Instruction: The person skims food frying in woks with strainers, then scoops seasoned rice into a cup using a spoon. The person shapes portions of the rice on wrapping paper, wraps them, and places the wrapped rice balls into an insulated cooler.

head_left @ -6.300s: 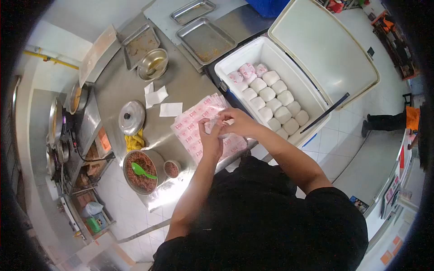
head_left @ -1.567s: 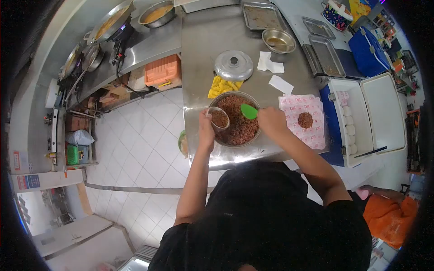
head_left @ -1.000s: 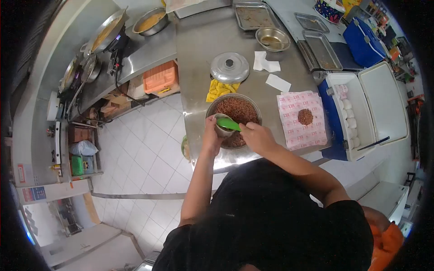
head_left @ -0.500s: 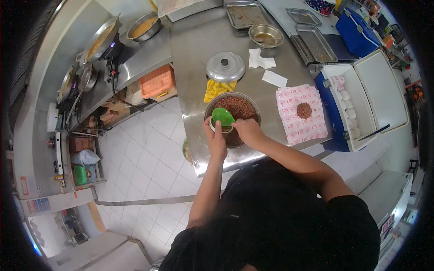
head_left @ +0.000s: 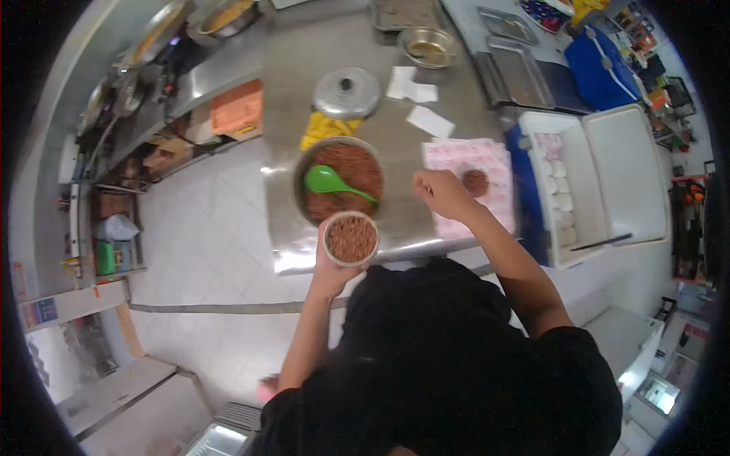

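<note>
My left hand (head_left: 334, 275) grips a round cup (head_left: 326, 240) full of reddish-brown rice (head_left: 350, 239), held in front of the large metal pot (head_left: 299, 187). More of the same rice (head_left: 351, 156) fills the pot. On it lies a green serving spoon (head_left: 327, 179), its handle towards the pot's right side. My right hand (head_left: 445, 194), somewhat blurred, has curled fingers with nothing visible in them. It hovers at the left part of a stack of pink-and-white printed wrapping paper (head_left: 494, 215). A small round mound of rice (head_left: 476, 182) sits on the top sheet.
Behind the pot are a metal lid (head_left: 346, 95) and a yellow cloth (head_left: 323, 131). A metal bowl (head_left: 427, 50) and white papers (head_left: 431, 121) lie farther back. At right, an open blue-and-white cooler (head_left: 566, 254) holds wrapped bundles (head_left: 563, 201). Pans (head_left: 228, 19) stand at left.
The green spoon has left my right hand and rests on the rice. My right hand has moved right to the wrapping paper. My left hand has drawn the filled cup nearer to me.
</note>
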`<state>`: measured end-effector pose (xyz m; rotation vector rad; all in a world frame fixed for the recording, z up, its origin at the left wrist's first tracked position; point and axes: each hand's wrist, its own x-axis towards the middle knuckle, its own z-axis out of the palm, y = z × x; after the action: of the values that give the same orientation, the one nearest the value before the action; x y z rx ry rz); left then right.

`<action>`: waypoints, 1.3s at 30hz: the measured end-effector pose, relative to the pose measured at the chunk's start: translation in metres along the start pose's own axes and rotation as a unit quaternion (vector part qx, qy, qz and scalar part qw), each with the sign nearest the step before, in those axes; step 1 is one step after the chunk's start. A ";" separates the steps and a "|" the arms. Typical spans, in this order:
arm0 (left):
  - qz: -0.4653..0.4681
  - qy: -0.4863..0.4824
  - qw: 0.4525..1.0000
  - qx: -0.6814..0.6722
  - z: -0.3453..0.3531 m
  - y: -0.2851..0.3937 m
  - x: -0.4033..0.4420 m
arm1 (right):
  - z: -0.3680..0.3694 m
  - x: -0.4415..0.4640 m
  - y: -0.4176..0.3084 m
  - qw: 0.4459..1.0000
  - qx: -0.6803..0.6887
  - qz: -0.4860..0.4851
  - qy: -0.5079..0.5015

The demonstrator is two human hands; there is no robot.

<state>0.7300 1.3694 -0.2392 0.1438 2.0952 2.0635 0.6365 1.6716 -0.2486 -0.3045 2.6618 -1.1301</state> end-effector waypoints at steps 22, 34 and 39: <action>0.177 -0.078 0.889 0.415 0.268 -0.144 0.053 | -0.042 -0.149 0.280 0.963 -0.190 -0.184 0.041; 0.206 -0.133 0.819 0.519 0.263 -0.162 0.052 | -0.037 -0.170 0.272 0.978 -0.146 -0.119 -0.092; 0.147 -0.135 0.840 0.504 0.273 -0.123 0.050 | -0.049 -0.152 0.271 0.969 -0.166 -0.125 -0.134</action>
<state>0.7459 1.6436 -0.3673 0.8793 2.8177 0.7221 0.7399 1.9318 -0.3920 -0.8122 2.6041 -0.6345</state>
